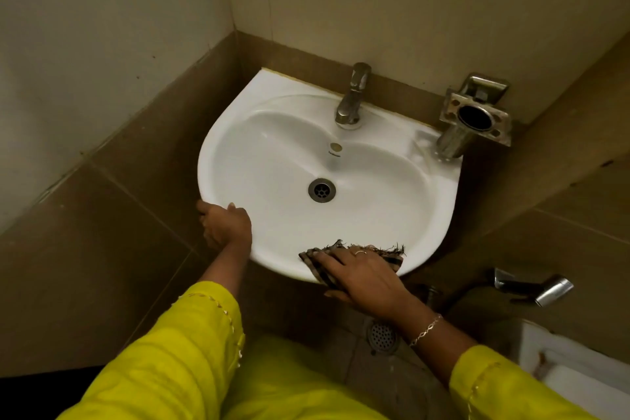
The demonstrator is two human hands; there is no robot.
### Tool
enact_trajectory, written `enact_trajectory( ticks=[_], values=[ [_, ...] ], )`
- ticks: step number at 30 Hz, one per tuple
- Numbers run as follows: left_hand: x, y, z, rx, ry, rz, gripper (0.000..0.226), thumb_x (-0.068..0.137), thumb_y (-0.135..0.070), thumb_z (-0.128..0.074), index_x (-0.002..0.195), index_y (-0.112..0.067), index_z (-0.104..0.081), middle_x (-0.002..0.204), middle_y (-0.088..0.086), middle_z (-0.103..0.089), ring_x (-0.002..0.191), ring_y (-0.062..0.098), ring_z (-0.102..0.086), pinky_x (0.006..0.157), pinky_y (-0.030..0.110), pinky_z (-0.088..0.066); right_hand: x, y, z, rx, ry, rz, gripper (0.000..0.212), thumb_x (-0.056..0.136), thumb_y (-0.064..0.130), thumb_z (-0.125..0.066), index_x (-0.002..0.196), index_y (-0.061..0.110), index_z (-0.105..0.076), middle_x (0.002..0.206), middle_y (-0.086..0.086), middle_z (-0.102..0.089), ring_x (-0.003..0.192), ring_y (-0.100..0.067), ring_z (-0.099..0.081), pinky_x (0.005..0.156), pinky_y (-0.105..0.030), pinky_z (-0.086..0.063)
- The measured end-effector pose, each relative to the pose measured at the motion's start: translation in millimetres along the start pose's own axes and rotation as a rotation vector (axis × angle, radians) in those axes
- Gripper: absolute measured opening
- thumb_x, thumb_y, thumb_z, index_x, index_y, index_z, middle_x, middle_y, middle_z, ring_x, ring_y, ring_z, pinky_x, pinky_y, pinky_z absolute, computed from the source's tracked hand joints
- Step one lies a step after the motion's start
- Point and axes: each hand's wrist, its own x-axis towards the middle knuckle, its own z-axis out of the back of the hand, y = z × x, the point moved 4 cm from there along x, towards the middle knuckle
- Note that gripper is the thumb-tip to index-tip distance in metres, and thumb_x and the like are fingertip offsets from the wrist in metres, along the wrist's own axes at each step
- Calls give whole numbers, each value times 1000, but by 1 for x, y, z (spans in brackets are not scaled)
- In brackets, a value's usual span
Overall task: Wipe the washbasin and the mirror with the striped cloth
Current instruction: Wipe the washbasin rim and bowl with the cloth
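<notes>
A white washbasin [392, 187] hangs in the corner of a tiled bathroom, with a steel tap [353, 95] at its back and a drain [321, 190] in the bowl. On the basin's front rim lies the striped cloth [392, 254], brown and cream with frayed ends. My right hand [361, 274] presses flat on the cloth and covers most of it. The basin's front left rim is gripped by my left hand [223, 223], thumb on top. No mirror is in view.
A metal holder [474, 116] with a round opening is fixed to the wall right of the tap. A chrome hand sprayer [542, 286] hangs at the lower right, above a white fixture [572, 368]. A floor drain [382, 337] lies below the basin.
</notes>
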Motion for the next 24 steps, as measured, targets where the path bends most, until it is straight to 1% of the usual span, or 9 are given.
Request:
enact_trajectory(
  ticks=[3, 6, 9, 12, 15, 17, 20, 22, 24],
  values=[
    [0, 0, 0, -4, -2, -6, 53, 89, -14, -53, 134, 1, -29, 133, 30, -44, 120, 49, -45, 97, 48, -38, -7, -10, -4, -4, -44, 45, 67, 70, 51, -68, 125, 23, -44, 106, -1, -67, 75, -21, -66, 61, -31, -53],
    [-1, 0, 1, -12, -3, -10, 53, 89, -14, -53, 134, 2, -29, 133, 31, -44, 119, 49, -46, 96, 49, -38, -17, -27, -4, -28, -56, 77, 51, 79, 49, -51, 123, 24, -47, 106, 0, -67, 80, -19, -65, 64, -29, -52],
    [0, 2, 0, -4, -5, -18, 54, 89, -15, -53, 134, 2, -29, 132, 32, -45, 118, 50, -47, 96, 50, -39, -28, -48, 1, -45, -60, 116, 45, 83, 48, -44, 121, 24, -47, 104, 0, -67, 82, -20, -66, 64, -30, -54],
    [1, 3, -2, -5, -13, -36, 55, 88, -16, -53, 134, 3, -29, 132, 33, -44, 117, 50, -46, 97, 52, -39, -36, -69, 2, -76, -24, 190, 44, 85, 50, -42, 120, 24, -46, 105, 1, -68, 86, -18, -65, 70, -27, -51],
    [3, 5, -2, 3, -24, -38, 55, 88, -15, -54, 133, 4, -30, 132, 33, -44, 118, 50, -45, 97, 51, -38, -40, -93, 0, -80, 50, 212, 51, 82, 55, -52, 121, 24, -47, 108, 0, -66, 92, -18, -64, 76, -31, -50],
    [3, 4, -2, 1, -20, -42, 55, 88, -14, -54, 133, 5, -30, 132, 34, -44, 119, 50, -45, 98, 51, -38, -42, -109, 1, -97, 138, 154, 58, 79, 64, -51, 122, 26, -46, 110, 1, -66, 97, -19, -63, 81, -33, -49],
    [1, 3, -2, -7, -20, -39, 54, 88, -13, -54, 132, 6, -30, 133, 34, -43, 119, 51, -44, 99, 52, -38, -45, -109, 15, -4, 219, 87, 73, 79, 78, -25, 129, 29, -46, 122, -1, -61, 115, -23, -55, 100, -42, -38],
    [1, 2, -2, 3, -23, -48, 52, 88, -13, -54, 131, 6, -31, 132, 35, -44, 119, 51, -45, 98, 52, -38, -46, -96, 26, 116, 112, -159, 81, 78, 80, -15, 130, 29, -51, 135, -4, -53, 132, -26, -39, 112, -46, -17],
    [2, 2, -2, 13, -26, -46, 52, 88, -13, -54, 130, 7, -31, 131, 35, -44, 118, 51, -45, 99, 52, -38, -44, -75, 35, 168, -156, -530, 72, 83, 70, -26, 127, 21, -55, 141, -14, -46, 137, -33, -30, 112, -47, -12]
  ],
)
